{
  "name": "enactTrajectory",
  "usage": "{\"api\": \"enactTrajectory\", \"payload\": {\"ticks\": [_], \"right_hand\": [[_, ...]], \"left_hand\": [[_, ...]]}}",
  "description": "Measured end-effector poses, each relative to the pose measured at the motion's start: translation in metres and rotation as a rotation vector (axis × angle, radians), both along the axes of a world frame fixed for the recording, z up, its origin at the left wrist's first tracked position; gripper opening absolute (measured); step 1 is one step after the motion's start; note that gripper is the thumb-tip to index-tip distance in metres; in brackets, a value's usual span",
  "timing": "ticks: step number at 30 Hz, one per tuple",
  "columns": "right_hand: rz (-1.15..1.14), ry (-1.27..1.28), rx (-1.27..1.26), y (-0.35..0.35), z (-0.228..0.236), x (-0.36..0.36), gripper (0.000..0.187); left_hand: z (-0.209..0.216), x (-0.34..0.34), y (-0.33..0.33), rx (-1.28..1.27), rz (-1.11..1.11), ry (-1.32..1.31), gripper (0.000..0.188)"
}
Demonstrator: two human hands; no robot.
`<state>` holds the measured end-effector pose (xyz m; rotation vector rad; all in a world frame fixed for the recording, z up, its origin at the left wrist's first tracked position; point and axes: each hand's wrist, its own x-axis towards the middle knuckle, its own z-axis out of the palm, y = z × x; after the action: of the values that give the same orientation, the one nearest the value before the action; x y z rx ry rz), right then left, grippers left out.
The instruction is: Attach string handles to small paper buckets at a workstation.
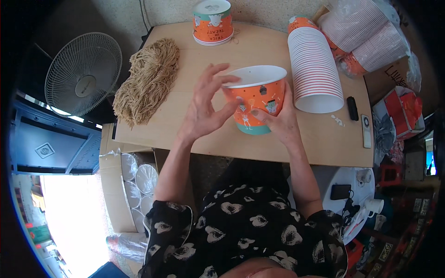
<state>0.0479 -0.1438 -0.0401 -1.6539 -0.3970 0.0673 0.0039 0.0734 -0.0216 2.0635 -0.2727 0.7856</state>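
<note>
An orange paper bucket (pixel 259 99) with a white rim, a teal base band and cartoon figures is held above the table, its mouth up and slightly tilted. Wrapped round its right side, my right hand (pixel 280 118) grips it with the thumb across the front. My left hand (pixel 206 104) is at the bucket's left side, fingers spread and curved near the rim; whether its fingertips touch the bucket is hard to tell. Behind, a similar bucket (pixel 213 28) stands upside down. To the right lies a long nested stack of buckets (pixel 316 69), its white mouth facing me.
A bundle of tan string (pixel 149 81) lies at the table's left, beside a fan (pixel 83 74). Plastic-wrapped bucket stacks (pixel 366 37) fill the back right. A black object (pixel 352 108) and a remote (pixel 366 131) lie near the right edge. Below left sits an open carton (pixel 116 194).
</note>
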Motion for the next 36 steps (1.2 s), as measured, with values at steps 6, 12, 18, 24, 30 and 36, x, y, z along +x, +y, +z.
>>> {"api": "enactTrajectory", "payload": {"ticks": [6, 12, 18, 24, 30, 36], "right_hand": [[-0.005, -0.089, -0.099, 0.007, -0.013, 0.002, 0.127], [-0.067, -0.148, -0.257, 0.008, -0.020, -0.001, 0.131], [-0.069, -0.196, -0.319, 0.013, -0.016, -0.007, 0.130], [-0.073, -0.149, -0.395, 0.015, -0.008, -0.012, 0.126], [-0.054, -0.168, -0.097, 0.018, -0.031, -0.009, 0.126], [-0.114, -0.095, 0.229, 0.007, -0.067, -0.029, 0.112]], "left_hand": [[0.002, 0.012, 0.009, -0.134, -0.423, 0.365, 0.033], [0.004, 0.002, 0.008, -0.364, -0.367, 0.436, 0.030], [-0.003, 0.000, 0.015, -0.408, -0.420, 0.434, 0.026], [0.000, 0.002, 0.009, -0.352, -0.435, 0.432, 0.013], [-0.017, -0.001, 0.005, -0.272, -0.332, 0.136, 0.015], [-0.009, -0.030, -0.006, -0.168, -0.341, 0.018, 0.039]]}}
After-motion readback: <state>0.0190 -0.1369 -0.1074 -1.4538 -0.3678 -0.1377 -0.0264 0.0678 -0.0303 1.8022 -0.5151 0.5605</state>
